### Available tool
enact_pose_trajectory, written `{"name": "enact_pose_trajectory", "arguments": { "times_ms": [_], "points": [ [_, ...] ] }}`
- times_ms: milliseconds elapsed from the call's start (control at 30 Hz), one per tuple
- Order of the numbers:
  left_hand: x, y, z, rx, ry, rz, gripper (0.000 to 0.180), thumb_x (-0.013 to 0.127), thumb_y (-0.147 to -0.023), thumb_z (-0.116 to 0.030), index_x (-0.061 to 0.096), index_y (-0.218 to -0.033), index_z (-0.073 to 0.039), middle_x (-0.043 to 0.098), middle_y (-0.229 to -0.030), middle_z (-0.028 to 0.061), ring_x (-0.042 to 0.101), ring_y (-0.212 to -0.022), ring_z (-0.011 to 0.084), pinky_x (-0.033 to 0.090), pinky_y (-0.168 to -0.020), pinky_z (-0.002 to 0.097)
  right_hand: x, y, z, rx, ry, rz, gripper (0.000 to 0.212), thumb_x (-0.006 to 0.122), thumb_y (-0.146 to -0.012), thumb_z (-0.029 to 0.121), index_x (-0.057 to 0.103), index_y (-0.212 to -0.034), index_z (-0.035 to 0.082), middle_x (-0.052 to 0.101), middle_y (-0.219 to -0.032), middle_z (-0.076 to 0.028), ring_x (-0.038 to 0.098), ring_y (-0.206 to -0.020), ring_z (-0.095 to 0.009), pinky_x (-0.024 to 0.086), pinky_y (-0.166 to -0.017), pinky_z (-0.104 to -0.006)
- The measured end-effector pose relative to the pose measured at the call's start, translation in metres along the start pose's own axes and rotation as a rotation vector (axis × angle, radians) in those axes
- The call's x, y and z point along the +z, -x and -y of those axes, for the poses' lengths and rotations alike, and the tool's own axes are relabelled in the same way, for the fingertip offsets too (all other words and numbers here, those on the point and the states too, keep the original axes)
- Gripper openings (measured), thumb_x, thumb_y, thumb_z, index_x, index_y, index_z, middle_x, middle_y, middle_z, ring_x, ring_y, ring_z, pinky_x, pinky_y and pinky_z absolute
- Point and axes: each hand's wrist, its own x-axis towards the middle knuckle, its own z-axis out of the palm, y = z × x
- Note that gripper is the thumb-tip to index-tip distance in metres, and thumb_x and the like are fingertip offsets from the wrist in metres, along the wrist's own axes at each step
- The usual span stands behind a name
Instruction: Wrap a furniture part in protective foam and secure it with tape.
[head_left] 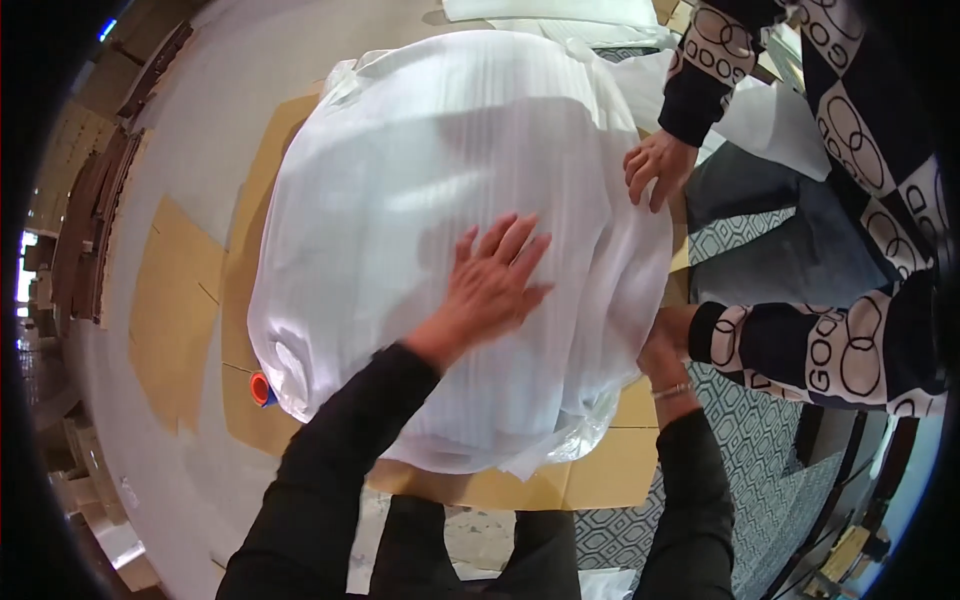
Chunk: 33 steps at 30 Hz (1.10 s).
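Note:
A large rounded bundle wrapped in white foam sheet (pixel 400 200) lies on a flattened cardboard sheet (pixel 610 480). My left hand (pixel 492 285) rests on top of it near the middle, its fingers spread and nothing in them. At the bundle's right edge is my right hand (pixel 660 360), a bracelet at the wrist; its fingers are mostly hidden by the wrapping and by a co-worker's hand beside it. The co-worker's other hand (pixel 660 168) touches the upper right edge of the wrap. Clear plastic film (pixel 580 435) sticks out at the near right edge.
A roll of tape with an orange core (pixel 261 388) stands at the bundle's left edge. Another cardboard piece (pixel 170 310) lies on the floor at left. The co-worker in a patterned sleeve (pixel 800 350) kneels at right on a grey patterned rug (pixel 740 430). Stacked boards (pixel 95 230) line the far left.

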Motion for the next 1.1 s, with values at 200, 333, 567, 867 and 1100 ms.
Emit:
{"name": "enact_pose_trajectory", "arguments": {
  "times_ms": [200,333,567,867,1100],
  "points": [
    [0.067,-0.006,0.025,-0.192,-0.101,0.246,0.054,0.051,-0.088,-0.034,0.044,-0.137,-0.011,0.025,-0.153,0.0061,0.013,-0.145,0.0263,0.011,-0.113,0.0535,0.048,0.092,0.106,-0.279,-0.025,-0.516,0.039,0.046,-0.098,0.017,0.046,-0.131,-0.003,0.056,-0.123,-0.014,0.055,-0.111,-0.02,0.049,-0.089,-0.0337],
    [0.072,-0.008,0.034,-0.111,-0.265,0.284,0.057,0.049,-0.085,-0.034,0.043,-0.137,-0.011,0.026,-0.153,0.0073,0.012,-0.145,0.0293,0.009,-0.112,0.055,0.131,0.048,0.141,-0.731,0.466,-0.296,0.04,0.048,-0.093,0.011,0.046,-0.13,-0.004,0.053,-0.127,-0.022,0.052,-0.113,-0.039,0.039,-0.101,-0.0409],
    [0.059,-0.027,0.044,0.108,-0.17,0.057,0.068,0.052,-0.08,-0.045,0.042,-0.136,-0.008,0.035,-0.145,0.0165,0.024,-0.137,0.0324,0.012,-0.105,0.0571,0.169,-0.095,0.134,-0.287,0.239,-0.33,0.045,0.055,-0.089,0.027,0.048,-0.119,-0.006,0.06,-0.112,-0.023,0.057,-0.103,-0.04,0.045,-0.088,-0.0397],
    [0.058,-0.06,0.034,0.055,-0.064,0.212,0.07,0.053,-0.078,-0.047,0.042,-0.138,-0.011,0.029,-0.15,0.0147,0.016,-0.142,0.0303,0.003,-0.106,0.0579,0.137,-0.116,0.124,-0.216,0.264,-0.283,0.051,0.055,-0.088,0.036,0.049,-0.12,-0.003,0.063,-0.104,-0.023,0.059,-0.099,-0.041,0.046,-0.086,-0.0419],
    [0.006,-0.067,0.044,0.301,0.262,0.544,0.057,0.066,-0.072,-0.029,0.054,-0.122,-0.005,0.054,-0.124,0.0153,0.047,-0.122,0.0313,0.039,-0.099,0.0453,0.11,-0.112,0.109,-0.363,-0.093,-0.107,0.062,0.057,-0.088,0.031,0.038,-0.133,-0.007,0.053,-0.12,-0.024,0.053,-0.11,-0.038,0.04,-0.098,-0.0378]
  ]
}}
